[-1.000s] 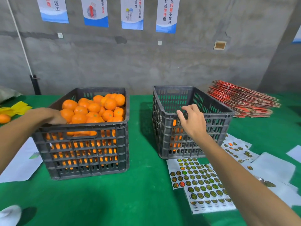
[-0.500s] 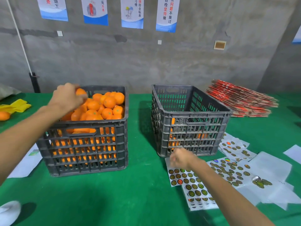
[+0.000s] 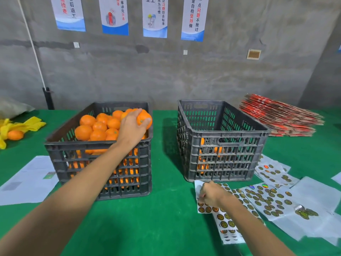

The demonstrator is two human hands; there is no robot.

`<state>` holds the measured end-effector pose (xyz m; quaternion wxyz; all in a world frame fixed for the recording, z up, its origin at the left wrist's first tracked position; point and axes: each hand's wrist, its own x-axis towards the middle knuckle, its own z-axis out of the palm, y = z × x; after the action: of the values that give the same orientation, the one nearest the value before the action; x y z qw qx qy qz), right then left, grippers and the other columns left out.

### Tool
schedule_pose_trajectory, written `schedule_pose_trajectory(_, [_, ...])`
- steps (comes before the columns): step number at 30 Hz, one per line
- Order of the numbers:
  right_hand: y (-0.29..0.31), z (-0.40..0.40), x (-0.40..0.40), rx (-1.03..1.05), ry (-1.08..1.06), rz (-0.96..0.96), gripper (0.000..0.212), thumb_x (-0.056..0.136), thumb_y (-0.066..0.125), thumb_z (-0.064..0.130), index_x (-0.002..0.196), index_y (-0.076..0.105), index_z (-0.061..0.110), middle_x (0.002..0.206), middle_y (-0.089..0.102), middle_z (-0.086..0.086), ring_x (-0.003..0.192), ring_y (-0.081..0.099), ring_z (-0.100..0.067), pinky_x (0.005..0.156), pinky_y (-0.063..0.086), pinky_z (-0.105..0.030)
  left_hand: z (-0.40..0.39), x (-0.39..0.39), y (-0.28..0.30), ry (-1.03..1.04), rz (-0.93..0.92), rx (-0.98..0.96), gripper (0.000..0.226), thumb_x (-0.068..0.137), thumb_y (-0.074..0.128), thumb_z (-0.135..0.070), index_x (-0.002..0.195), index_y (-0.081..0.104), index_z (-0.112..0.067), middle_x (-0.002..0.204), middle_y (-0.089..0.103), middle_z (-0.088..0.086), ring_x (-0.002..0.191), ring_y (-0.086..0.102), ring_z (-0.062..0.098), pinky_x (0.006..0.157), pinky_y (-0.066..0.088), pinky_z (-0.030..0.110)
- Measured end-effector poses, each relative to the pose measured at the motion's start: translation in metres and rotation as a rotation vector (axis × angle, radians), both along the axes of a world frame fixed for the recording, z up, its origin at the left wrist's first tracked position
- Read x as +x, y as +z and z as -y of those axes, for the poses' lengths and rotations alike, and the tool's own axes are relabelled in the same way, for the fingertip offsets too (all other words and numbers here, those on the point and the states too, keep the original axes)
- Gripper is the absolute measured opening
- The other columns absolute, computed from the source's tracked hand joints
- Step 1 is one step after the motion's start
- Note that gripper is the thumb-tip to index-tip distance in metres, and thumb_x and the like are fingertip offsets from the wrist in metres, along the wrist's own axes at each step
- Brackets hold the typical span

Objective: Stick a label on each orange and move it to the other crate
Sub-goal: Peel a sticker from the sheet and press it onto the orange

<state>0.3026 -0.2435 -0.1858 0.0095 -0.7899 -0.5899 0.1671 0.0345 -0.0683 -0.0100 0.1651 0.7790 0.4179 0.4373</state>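
Note:
My left hand (image 3: 131, 128) grips an orange (image 3: 145, 119) lifted over the right rim of the left crate (image 3: 96, 150), a dark grey crate heaped with oranges. The right crate (image 3: 219, 145) holds a few oranges low inside, seen through its slats. My right hand (image 3: 210, 194) rests with curled fingers on a label sheet (image 3: 225, 217) in front of the right crate, fingertips pinching at its top left corner. Whether a label is between the fingers I cannot tell.
More label sheets (image 3: 267, 198) and white backing papers (image 3: 313, 218) lie to the right. A stack of red cartons (image 3: 280, 117) sits at back right. A white paper (image 3: 29, 180) lies at left, with a loose orange (image 3: 15, 134) on yellow netting (image 3: 27, 124).
My left hand moved right across the full crate carrying an orange. My right hand came down from the right crate's rim to the label sheet and now pinches at it.

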Motion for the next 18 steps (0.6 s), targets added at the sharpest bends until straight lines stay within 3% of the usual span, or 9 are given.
schedule_pose_trajectory(3, [-0.004,-0.001,0.005,0.015,-0.06,-0.142,0.018,0.094,0.068,0.014,0.106,0.082,0.016,0.119,0.075,-0.005,0.111,0.066,-0.022,0.101,0.051,-0.032,-0.006,-0.002,-0.006,0.01,0.052,-0.039,0.06,0.1,0.066,-0.036,0.15,0.049,-0.007,0.137,0.063,0.019,0.121,0.062,0.039,0.11,0.046,0.049])
schedule_pose_trajectory(7, [-0.008,-0.004,0.007,0.046,-0.299,-0.427,0.016,0.091,0.074,0.008,0.105,0.079,0.002,0.128,0.068,-0.009,0.118,0.062,-0.022,0.104,0.044,-0.029,-0.009,-0.001,-0.007,0.007,0.112,-0.026,0.06,0.099,0.066,-0.038,0.149,0.051,-0.009,0.146,0.059,0.012,0.133,0.055,0.03,0.116,0.042,0.045])
schedule_pose_trajectory(9, [-0.01,-0.004,0.006,0.057,-0.358,-0.51,0.008,0.091,0.074,0.01,0.094,0.08,0.006,0.122,0.072,-0.008,0.112,0.063,-0.017,0.104,0.042,-0.031,-0.01,-0.002,-0.009,0.008,0.134,-0.016,0.059,0.099,0.067,-0.039,0.148,0.052,-0.009,0.149,0.056,0.011,0.136,0.053,0.028,0.116,0.042,0.045])
schedule_pose_trajectory(12, [-0.011,-0.003,0.009,0.053,-0.382,-0.612,0.017,0.086,0.077,0.008,0.07,0.077,0.013,0.107,0.075,-0.004,0.107,0.065,-0.017,0.102,0.043,-0.033,-0.013,-0.004,-0.011,0.011,0.181,-0.022,0.059,0.098,0.067,-0.04,0.148,0.052,-0.012,0.149,0.056,0.008,0.135,0.054,0.028,0.113,0.045,0.046])
schedule_pose_trajectory(16, [-0.017,-0.003,0.012,0.083,-0.394,-0.637,0.016,0.084,0.077,0.001,0.069,0.079,0.008,0.114,0.074,-0.009,0.119,0.064,-0.025,0.112,0.044,-0.04,-0.015,-0.004,-0.013,0.005,0.196,-0.013,0.058,0.098,0.067,-0.039,0.148,0.053,-0.013,0.15,0.055,0.006,0.139,0.049,0.024,0.113,0.044,0.042])
schedule_pose_trajectory(18, [-0.022,-0.002,0.01,0.129,-0.38,-0.592,0.009,0.089,0.071,0.002,0.085,0.079,-0.001,0.124,0.07,-0.014,0.126,0.061,-0.027,0.11,0.045,-0.039,-0.016,-0.004,-0.014,-0.012,0.204,-0.013,0.058,0.098,0.068,-0.039,0.148,0.053,-0.014,0.149,0.056,0.006,0.138,0.05,0.023,0.113,0.045,0.043])
